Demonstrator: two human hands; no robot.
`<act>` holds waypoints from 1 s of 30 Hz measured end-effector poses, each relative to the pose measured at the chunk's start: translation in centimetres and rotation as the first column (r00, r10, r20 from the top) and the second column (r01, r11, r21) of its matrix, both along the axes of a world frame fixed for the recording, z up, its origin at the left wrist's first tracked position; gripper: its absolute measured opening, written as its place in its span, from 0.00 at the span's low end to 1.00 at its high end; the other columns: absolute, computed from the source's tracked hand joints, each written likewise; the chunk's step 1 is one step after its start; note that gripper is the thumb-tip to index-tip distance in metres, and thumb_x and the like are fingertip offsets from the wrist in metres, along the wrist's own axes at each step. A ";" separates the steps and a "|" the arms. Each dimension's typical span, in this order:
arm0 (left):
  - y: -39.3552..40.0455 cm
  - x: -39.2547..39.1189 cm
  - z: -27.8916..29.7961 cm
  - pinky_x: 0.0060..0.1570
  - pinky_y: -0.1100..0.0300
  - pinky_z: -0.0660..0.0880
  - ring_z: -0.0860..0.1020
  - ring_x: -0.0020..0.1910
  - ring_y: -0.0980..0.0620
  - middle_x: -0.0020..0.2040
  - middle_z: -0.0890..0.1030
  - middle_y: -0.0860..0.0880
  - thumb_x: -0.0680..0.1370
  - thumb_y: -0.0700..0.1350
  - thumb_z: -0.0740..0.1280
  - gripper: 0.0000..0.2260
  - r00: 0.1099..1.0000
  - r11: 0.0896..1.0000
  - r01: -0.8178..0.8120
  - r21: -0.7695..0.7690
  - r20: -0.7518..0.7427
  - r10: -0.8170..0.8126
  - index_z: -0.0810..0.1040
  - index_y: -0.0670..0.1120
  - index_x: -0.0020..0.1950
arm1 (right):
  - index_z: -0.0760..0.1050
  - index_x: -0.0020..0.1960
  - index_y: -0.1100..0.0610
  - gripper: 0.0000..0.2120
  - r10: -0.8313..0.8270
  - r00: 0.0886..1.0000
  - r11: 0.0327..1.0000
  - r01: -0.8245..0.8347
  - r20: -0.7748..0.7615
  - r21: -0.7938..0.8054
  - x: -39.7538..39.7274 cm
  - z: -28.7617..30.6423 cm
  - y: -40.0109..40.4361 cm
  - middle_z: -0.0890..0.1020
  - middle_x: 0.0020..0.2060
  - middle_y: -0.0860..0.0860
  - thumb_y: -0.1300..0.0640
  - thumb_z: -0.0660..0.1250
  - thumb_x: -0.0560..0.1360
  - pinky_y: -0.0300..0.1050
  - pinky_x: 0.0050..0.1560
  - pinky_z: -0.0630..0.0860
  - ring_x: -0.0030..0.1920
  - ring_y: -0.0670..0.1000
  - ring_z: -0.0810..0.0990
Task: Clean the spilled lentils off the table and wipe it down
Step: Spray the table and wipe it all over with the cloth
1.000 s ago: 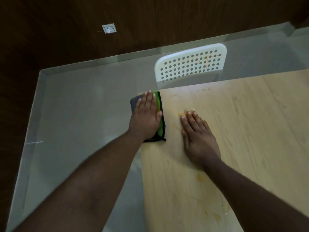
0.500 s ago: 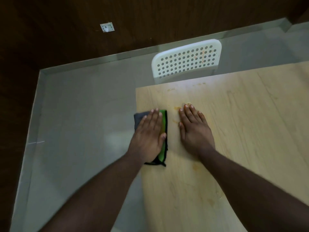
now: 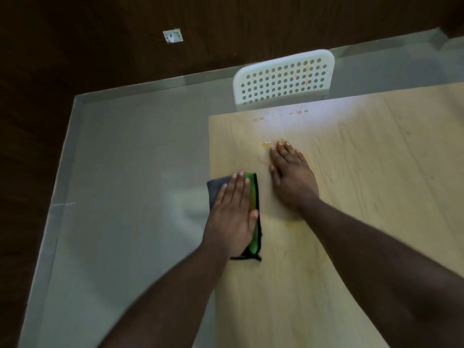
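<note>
The left hand (image 3: 232,217) lies flat with straight fingers pressed together on a green and grey cloth (image 3: 254,197) at the left edge of the table (image 3: 364,172), the cloth's grey part overhanging that edge. Just right of it, the right hand (image 3: 292,175) rests palm down on the wood, fingers straight and slightly spread. Orange lentil smears (image 3: 266,144) sit by its fingertips, more (image 3: 298,112) near the far edge. A white perforated chair (image 3: 283,77) stands beyond the table.
</note>
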State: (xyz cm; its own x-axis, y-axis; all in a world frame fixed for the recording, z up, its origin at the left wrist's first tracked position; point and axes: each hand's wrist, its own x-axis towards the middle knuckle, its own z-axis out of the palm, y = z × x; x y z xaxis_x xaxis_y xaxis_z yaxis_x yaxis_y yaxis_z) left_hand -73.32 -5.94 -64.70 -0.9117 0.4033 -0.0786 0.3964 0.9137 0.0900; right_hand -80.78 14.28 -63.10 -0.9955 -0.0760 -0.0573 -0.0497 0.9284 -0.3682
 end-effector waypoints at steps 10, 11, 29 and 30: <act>0.9 -4.1 0.2 0.83 0.45 0.47 0.47 0.85 0.42 0.86 0.48 0.38 0.84 0.56 0.42 0.34 0.981 0.981 -0.194 -0.025 0.003 0.194 0.49 0.37 0.85 | 0.54 0.85 0.49 0.28 0.143 0.990 0.985 -0.144 0.014 0.099 11.5 -0.7 5.1 0.52 0.84 0.47 0.43 0.46 0.87 0.50 0.84 0.51 0.85 0.47 0.46; 1.5 -4.0 0.3 0.83 0.45 0.47 0.47 0.85 0.41 0.86 0.49 0.38 0.84 0.56 0.42 0.34 0.979 0.979 -0.205 -0.019 -0.003 0.205 0.49 0.37 0.85 | 0.53 0.85 0.48 0.28 0.149 0.989 0.983 -0.149 0.007 0.105 11.7 -0.7 5.4 0.51 0.84 0.47 0.43 0.45 0.87 0.50 0.84 0.50 0.85 0.47 0.45; 1.1 5.4 -0.7 0.83 0.44 0.48 0.46 0.86 0.42 0.86 0.48 0.38 0.85 0.56 0.42 0.33 0.966 0.966 -0.260 -0.019 -0.021 0.259 0.48 0.37 0.85 | 0.58 0.85 0.50 0.28 0.144 0.985 0.985 -0.134 -0.094 0.109 12.8 -1.7 5.2 0.57 0.84 0.50 0.45 0.45 0.86 0.51 0.84 0.51 0.85 0.50 0.51; 1.9 5.0 -0.8 0.83 0.44 0.48 0.46 0.86 0.42 0.86 0.48 0.38 0.85 0.56 0.42 0.34 0.961 0.962 -0.274 -0.012 -0.031 0.274 0.48 0.37 0.85 | 0.58 0.85 0.50 0.28 0.148 0.984 0.984 -0.137 -0.098 0.110 12.7 -1.7 5.2 0.57 0.84 0.50 0.45 0.45 0.86 0.51 0.84 0.51 0.85 0.50 0.51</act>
State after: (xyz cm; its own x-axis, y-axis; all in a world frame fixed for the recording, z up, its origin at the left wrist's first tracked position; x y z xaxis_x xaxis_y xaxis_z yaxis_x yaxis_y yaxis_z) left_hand -68.36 -4.00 -65.47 -0.9891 0.1368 -0.0547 0.1331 0.9888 0.0669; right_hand -68.08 19.50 -64.82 -0.9758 -0.2163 0.0323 -0.2172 0.9417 -0.2569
